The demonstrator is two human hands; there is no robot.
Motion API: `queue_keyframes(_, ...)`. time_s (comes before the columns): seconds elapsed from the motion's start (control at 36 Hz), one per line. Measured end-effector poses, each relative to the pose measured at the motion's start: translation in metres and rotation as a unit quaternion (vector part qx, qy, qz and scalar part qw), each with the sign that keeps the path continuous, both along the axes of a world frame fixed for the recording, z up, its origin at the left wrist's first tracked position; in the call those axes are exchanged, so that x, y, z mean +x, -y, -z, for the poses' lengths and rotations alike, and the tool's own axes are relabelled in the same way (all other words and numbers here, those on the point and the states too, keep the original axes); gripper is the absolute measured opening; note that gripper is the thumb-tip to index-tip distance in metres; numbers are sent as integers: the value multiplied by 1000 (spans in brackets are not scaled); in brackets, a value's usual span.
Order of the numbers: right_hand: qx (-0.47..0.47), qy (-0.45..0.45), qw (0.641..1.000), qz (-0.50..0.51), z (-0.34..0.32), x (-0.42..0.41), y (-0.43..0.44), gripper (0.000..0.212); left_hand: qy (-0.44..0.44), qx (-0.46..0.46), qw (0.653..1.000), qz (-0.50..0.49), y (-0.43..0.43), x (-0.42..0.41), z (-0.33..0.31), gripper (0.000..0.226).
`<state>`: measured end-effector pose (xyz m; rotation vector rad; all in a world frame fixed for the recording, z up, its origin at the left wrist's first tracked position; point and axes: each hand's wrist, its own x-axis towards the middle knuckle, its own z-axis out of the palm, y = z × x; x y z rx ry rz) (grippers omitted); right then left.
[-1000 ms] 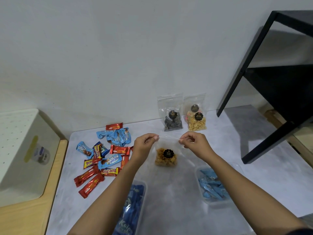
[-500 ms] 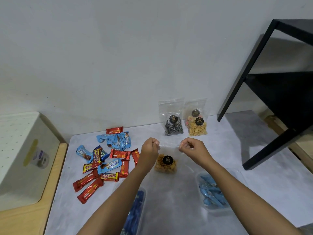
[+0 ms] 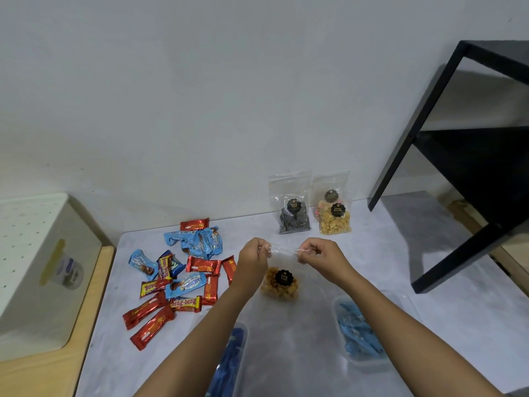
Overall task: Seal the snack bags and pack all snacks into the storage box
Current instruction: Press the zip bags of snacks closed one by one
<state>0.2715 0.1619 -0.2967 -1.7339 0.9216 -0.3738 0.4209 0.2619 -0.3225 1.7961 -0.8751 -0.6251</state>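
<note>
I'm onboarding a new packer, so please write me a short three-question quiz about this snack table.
1. True or false: the left hand and the right hand each pinch the top edge of the clear snack bag.
2. The swirl-cookie bag by the wall: A) stands upright, B) lies flat, C) is held in a hand.
3. Fill in: the pile of wrapped bars lies to the held bag's ____.
Key: 1 true; 2 A; 3 left.
</note>
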Motion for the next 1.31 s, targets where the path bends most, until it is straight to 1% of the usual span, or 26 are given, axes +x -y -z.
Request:
queue_keyframes(0.14,-9,3,1000,-1,1,1,0,19,8,7,1000,-1,-1,1,0,18)
queue_keyframes(0.25,8,6,1000,-3,1,4,0,15,16,0,1000,5,-1,0,-1,17)
queue_keyframes(0.33,0,-2,1000,-10,2,6,0,16,23,-3,1000,11,-1,-3,-2,17)
queue_keyframes(0.44,-13,-4,1000,-12,4,6,2,7,36,0,999,25,-1,-4,-2,18)
queue_keyframes(0.56,3,-8,1000,-12,6,6,6,13,42,-3,999,21,-1,-3,2,19)
queue_keyframes(0.64,4,-20,1000,-16,6,9,7,10,42,-4,999,25,-2,-3,1,18)
queue_keyframes(0.75,-20,-31,999,-24,6,12,8,5,56,-9,998,30,-3,-2,1,19)
queue_keyframes(0.89,-14,-41,999,-33,8,16,9,7,55,-8,998,23,-4,1,3,19)
queue_keyframes(0.97,-24,-54,997,-40,8,18,8,8,64,-7,997,36,-6,1,2,19)
queue_keyframes(1.06,-39,-60,996,-48,7,21,7,8,63,-12,997,39,-7,0,1,19)
queue_keyframes(1.19,-37,-70,995,-61,5,24,6,7,56,-12,998,29,-10,3,3,17)
queue_keyframes(1.31,-50,-95,991,-75,2,28,3,6,36,-8,998,52,-13,3,0,15)
